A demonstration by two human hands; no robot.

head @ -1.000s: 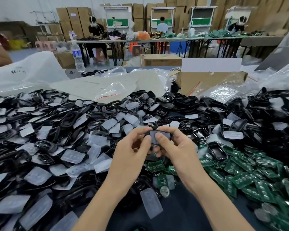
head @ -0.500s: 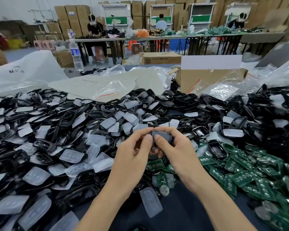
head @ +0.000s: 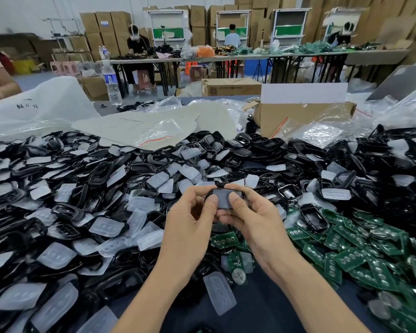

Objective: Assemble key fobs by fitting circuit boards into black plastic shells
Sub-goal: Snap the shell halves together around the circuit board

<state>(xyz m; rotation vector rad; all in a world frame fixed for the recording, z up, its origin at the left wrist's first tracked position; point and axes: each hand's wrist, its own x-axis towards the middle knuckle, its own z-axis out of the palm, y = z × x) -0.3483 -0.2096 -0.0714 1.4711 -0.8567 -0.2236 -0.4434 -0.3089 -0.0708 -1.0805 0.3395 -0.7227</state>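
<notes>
Pinching shell point(head: 224, 198), left hand point(head: 190, 218), right hand point(head: 253, 218), piles point(head: 82, 188) flanking

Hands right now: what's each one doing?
Left hand: pinches the small black plastic key fob shell with a grey face.
Right hand: pinches the same shell.

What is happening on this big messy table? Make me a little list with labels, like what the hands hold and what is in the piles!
Held: small black plastic shell with a pale grey face
Left hand: pinches the shell's left edge
Right hand: pinches its right edge
Left of hands: heap of black plastic shells and cloudy rubber button pads
Right of hands: green circuit boards
Farther back: brown cardboard box, clear plastic water bottle
</notes>
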